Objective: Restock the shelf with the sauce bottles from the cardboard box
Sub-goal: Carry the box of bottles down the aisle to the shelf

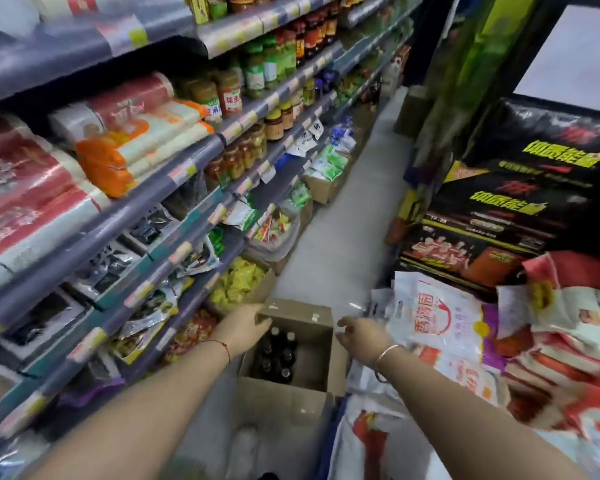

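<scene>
An open cardboard box (312,341) stands on the aisle floor with several dark sauce bottles (278,355) upright in its left half. My left hand (246,323) rests on the box's far left corner, fingers curled over the flap. Just off the box's right wall, my right hand (359,336) hovers with its fingers spread and nothing in it. The shelf (194,161) runs along the left of the aisle, filled with noodle packs, jars and sauce bottles.
Rice and flour bags (440,327) pile up to the right of the box. Black drink cartons (499,209) stack behind them. More boxes of packets (243,282) line the floor under the shelf. The grey aisle floor (343,209) stretches ahead.
</scene>
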A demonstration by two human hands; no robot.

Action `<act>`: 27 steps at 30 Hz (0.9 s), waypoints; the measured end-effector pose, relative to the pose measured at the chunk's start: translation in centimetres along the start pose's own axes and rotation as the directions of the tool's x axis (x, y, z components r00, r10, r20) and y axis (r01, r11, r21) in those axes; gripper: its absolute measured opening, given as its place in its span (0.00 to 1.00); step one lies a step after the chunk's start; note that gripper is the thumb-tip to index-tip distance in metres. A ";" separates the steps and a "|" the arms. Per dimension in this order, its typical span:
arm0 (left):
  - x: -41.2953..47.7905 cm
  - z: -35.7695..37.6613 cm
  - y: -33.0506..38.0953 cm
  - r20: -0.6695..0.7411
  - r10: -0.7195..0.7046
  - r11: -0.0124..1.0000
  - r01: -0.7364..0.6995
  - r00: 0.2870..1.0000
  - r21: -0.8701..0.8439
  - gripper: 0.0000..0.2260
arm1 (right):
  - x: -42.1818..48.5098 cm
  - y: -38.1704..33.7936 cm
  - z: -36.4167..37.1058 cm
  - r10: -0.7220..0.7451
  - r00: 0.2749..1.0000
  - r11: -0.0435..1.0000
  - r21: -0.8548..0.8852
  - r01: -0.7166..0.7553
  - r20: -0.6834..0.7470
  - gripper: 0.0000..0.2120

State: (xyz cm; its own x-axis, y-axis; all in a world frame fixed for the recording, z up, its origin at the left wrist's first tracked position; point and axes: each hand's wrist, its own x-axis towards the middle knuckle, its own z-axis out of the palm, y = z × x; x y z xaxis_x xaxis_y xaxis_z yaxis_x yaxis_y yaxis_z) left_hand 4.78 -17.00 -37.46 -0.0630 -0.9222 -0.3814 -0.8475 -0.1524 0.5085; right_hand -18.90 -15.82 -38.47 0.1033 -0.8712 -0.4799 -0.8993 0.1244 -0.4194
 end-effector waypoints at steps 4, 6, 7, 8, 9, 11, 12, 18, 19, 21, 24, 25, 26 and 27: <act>6.4 -0.5 -3.6 0.102 0.056 0.998 -0.055 0.993 -0.018 0.15 | 4.3 -1.6 2.8 0.131 0.991 0.991 0.038 -0.132 0.027 0.16; 9.3 -0.4 -5.3 0.159 0.083 0.996 -0.086 0.984 0.012 0.14 | 6.3 -2.4 4.2 0.174 0.984 0.980 0.086 -0.177 0.042 0.15; 10.4 -0.2 -6.2 0.179 0.098 0.994 -0.104 0.979 0.026 0.13 | 7.2 -2.5 5.1 0.198 0.979 0.974 0.103 -0.203 0.049 0.15; 11.5 0.2 -7.1 0.199 0.096 0.994 -0.105 0.975 0.037 0.13 | 8.2 -2.6 6.0 0.219 0.974 0.968 0.115 -0.224 0.054 0.14; 12.6 0.6 -7.9 0.209 0.097 0.992 -0.110 0.973 0.053 0.14 | 9.4 -2.5 6.8 0.235 0.970 0.962 0.125 -0.241 0.058 0.14; 15.0 1.9 -9.7 0.220 0.092 0.993 -0.107 0.971 0.055 0.15 | 11.7 -2.0 8.4 0.249 0.966 0.955 0.150 -0.257 0.066 0.14; 16.1 2.7 -10.6 0.211 0.080 0.996 -0.088 0.974 0.029 0.16 | 12.8 -1.5 9.2 0.256 0.964 0.950 0.170 -0.263 0.066 0.13; 23.2 12.0 -19.9 0.051 -0.110 0.956 0.120 0.993 -0.268 0.17 | 17.9 3.7 16.6 0.398 0.915 0.851 0.348 -0.394 0.064 0.17; 23.9 13.7 -21.0 0.030 -0.137 0.943 0.140 0.990 -0.303 0.17 | 18.7 4.9 18.2 0.423 0.904 0.822 0.393 -0.411 0.062 0.17; 25.1 17.0 -22.6 0.017 -0.159 0.908 0.153 0.987 -0.389 0.16 | 20.6 7.3 21.5 0.443 0.895 0.790 0.451 -0.416 0.050 0.18; 26.9 22.1 -25.2 -0.004 -0.192 0.881 0.170 0.981 -0.442 0.20 | 23.5 11.0 26.7 0.442 0.897 0.807 0.440 -0.394 -0.008 0.21; 27.6 23.8 -26.4 -0.004 -0.196 0.873 0.173 0.981 -0.457 0.21 | 24.5 12.2 28.3 0.441 0.898 0.812 0.434 -0.391 -0.016 0.22; 28.3 25.3 -27.8 0.003 -0.200 0.865 0.179 0.980 -0.469 0.24 | 25.5 13.3 29.9 0.426 0.904 0.823 0.426 -0.376 -0.024 0.24; 29.0 26.7 -29.1 -0.009 -0.204 0.853 0.174 0.979 -0.491 0.27 | 26.5 14.3 31.5 0.411 0.911 0.834 0.415 -0.365 -0.024 0.26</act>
State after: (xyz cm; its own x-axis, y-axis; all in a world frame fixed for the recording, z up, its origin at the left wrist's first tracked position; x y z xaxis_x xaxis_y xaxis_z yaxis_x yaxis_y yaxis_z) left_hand 13.54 -29.85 -83.95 0.1161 -0.8747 -0.4706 -0.4752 -0.4649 0.7470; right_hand -15.63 -22.18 -81.50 -0.2852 -0.7541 -0.5915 -0.6111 0.6185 -0.4939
